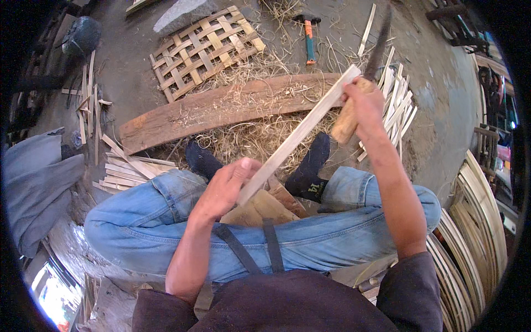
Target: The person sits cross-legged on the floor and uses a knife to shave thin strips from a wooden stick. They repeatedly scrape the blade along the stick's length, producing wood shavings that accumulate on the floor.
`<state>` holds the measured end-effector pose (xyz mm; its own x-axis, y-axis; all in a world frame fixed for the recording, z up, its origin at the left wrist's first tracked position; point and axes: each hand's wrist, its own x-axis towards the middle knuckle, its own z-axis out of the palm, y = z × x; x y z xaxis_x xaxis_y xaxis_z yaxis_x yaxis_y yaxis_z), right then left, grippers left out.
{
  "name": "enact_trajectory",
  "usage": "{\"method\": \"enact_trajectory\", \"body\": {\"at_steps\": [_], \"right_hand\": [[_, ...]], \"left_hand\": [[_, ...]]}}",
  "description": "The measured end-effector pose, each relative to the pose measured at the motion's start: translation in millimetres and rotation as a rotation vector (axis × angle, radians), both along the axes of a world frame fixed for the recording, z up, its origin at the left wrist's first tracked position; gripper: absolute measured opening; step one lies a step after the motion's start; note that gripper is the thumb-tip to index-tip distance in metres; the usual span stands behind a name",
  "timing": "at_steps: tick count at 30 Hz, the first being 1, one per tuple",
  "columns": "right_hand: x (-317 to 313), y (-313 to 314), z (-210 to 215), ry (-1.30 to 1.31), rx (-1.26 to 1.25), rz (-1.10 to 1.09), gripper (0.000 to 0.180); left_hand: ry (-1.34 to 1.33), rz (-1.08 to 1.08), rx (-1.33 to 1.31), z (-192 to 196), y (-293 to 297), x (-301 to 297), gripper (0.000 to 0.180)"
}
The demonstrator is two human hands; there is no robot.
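A pale, flat wooden strip runs slantwise between my hands over the shavings. My left hand is at its lower end, with the thumb up and the fingers partly hidden behind the strip. My right hand is closed round the thick wooden handle of a knife, whose long dark blade points up and away. The right thumb and fingers also touch the strip's upper end. Beneath the strip lies a long, curved wooden board with curly shavings on it. A small piece of board is between my legs.
Beyond the board lie a woven slat panel, a grey stone and a hammer. Cut strips are piled at right and left. Long bent slats stand at the right. Grey cloth lies far left.
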<state>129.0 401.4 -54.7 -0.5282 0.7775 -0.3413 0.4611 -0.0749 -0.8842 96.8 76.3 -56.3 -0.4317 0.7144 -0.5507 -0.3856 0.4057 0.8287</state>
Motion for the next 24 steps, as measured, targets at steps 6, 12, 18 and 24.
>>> {"method": "enact_trajectory", "body": {"at_steps": [6,12,18,24], "right_hand": [[-1,27,13,0.046,0.044,-0.133,0.022],[9,11,17,-0.256,0.383,0.106,0.036],[52,-116,15,-0.436,0.472,0.877,0.034],[63,-122,-1,-0.395,0.66,0.917,0.021]], "left_hand": [[-0.263,-0.024,-0.039,19,-5,-14,0.042],[-0.226,0.046,0.02,17,-6,-17,0.036],[-0.42,0.392,0.047,10,-5,-12,0.03],[-0.465,0.461,0.049,1,-13,-13,0.026]]}}
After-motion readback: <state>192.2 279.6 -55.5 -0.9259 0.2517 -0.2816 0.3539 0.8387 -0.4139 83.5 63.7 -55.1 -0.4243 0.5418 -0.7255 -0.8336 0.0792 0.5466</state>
